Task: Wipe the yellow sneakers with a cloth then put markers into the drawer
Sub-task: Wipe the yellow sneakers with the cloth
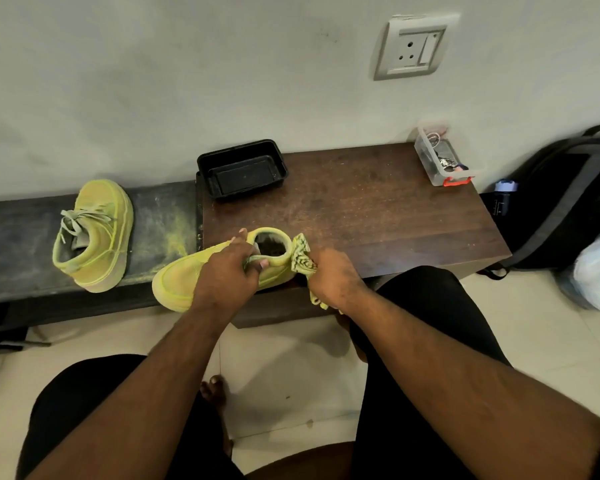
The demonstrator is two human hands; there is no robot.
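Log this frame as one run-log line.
stage: wiping | left hand: holds sneaker | right hand: cloth at heel | second sneaker: on bench, untouched | markers: none seen

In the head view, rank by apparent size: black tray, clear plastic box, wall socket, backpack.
1. backpack, though cut off by the frame edge
2. black tray
3. wall socket and clear plastic box: too alike to rank, and at different distances.

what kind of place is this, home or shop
Most likely a home, perhaps an entry or bedroom corner: a low wooden bench against a plain wall with a wall socket, a backpack on the tiled floor, and a small box of keys.
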